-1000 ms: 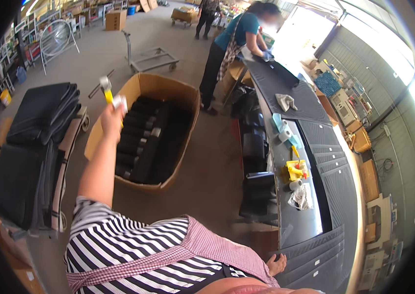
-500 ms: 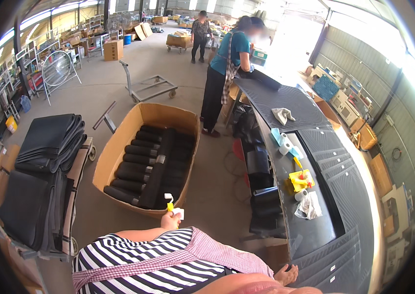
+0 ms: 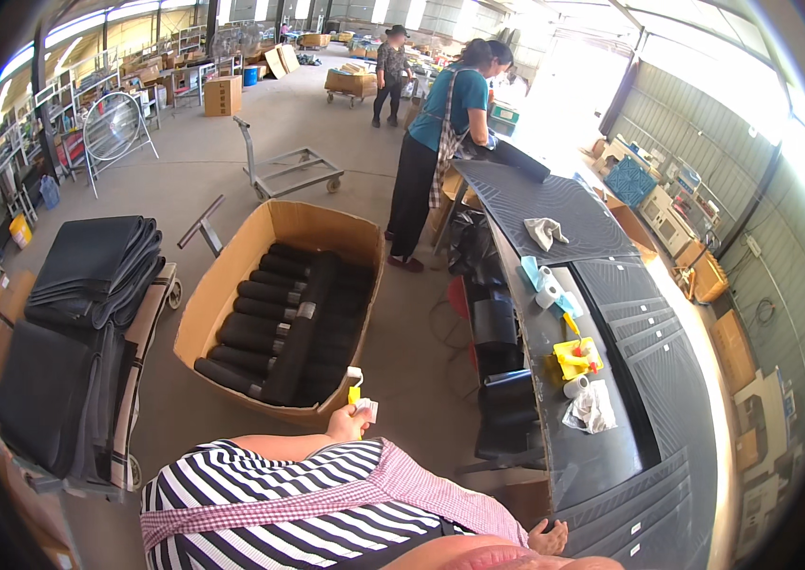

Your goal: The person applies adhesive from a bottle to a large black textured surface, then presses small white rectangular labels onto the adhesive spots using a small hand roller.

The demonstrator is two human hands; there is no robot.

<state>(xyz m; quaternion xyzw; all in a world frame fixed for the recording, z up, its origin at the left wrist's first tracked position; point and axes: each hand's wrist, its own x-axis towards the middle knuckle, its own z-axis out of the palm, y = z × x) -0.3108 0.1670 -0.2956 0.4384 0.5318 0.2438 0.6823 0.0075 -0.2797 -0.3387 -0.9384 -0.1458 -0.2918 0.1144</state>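
My left hand (image 3: 349, 424) is closed round the yellow handle of a small paint roller (image 3: 355, 390) with a white head, held upright at the near right corner of a cardboard box. A small white piece (image 3: 367, 409) sticks out from the same hand; its kind is unclear. Low at the right, my right hand (image 3: 548, 539) is empty, its fingers apart, beside the near edge of the table (image 3: 578, 465). Black ridged mats (image 3: 635, 527) with small white labels lie there. Farther along the table are a yellow tray (image 3: 578, 358), white rolls (image 3: 548, 294) and crumpled white plastic (image 3: 591, 408).
The cardboard box (image 3: 222, 285) holds several rolled black mats (image 3: 249, 334). At the left, folded black sheets (image 3: 60, 380) lie on a cart. A grey trolley (image 3: 296, 173) stands beyond. A co-worker (image 3: 426, 142) bends over the table's far end; another person (image 3: 390, 76) stands farther back.
My left hand has shifted slightly right with the roller, which now stands more upright. My right hand stays by the table edge. The co-worker's head has turned a little.
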